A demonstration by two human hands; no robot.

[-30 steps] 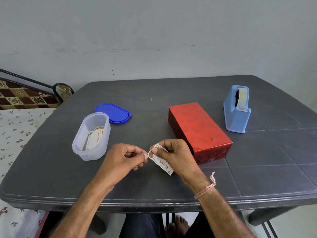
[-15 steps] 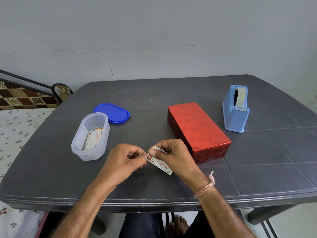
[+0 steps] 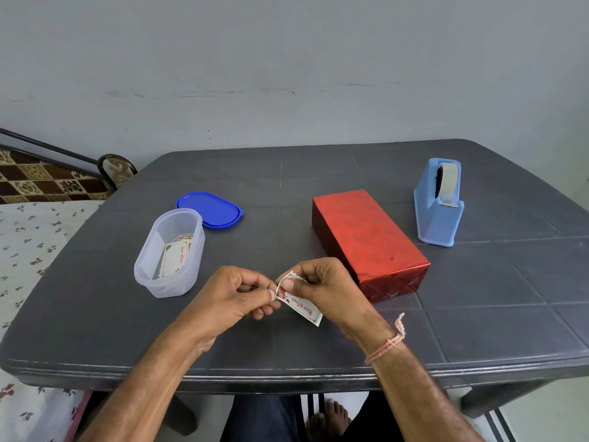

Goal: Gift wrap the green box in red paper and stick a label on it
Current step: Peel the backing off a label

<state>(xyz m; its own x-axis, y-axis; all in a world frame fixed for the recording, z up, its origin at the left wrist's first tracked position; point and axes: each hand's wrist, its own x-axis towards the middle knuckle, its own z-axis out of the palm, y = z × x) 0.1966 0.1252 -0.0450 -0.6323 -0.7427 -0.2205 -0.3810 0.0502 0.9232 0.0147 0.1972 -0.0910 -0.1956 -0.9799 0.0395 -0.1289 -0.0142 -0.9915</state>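
1. The rectangular box wrapped in shiny red paper (image 3: 366, 240) lies flat on the dark grey plastic table (image 3: 478, 314), its long side slanting away from the person.
2. The small white paper label with red lettering and a flower print (image 3: 302, 306) is held above the table, just in front of the box's near-left corner.
3. The right hand (image 3: 322, 285), just beside the box's near end, pinches the label's upper end, thumb on the printed face and fingers curled behind.
4. The left hand (image 3: 232, 298), on the side of the label away from the box, has thumb and forefinger closed on the label's curled edge (paper or backing layer, I cannot tell).
5. Well left of the box stands an open clear oval plastic tub (image 3: 149, 275) with more printed cards (image 3: 175, 258) inside. A blue oval plastic lid (image 3: 208, 209) lies flat just behind the tub.
6. Near the box's right side stands a pale blue plastic tape dispenser (image 3: 438, 215), upright.
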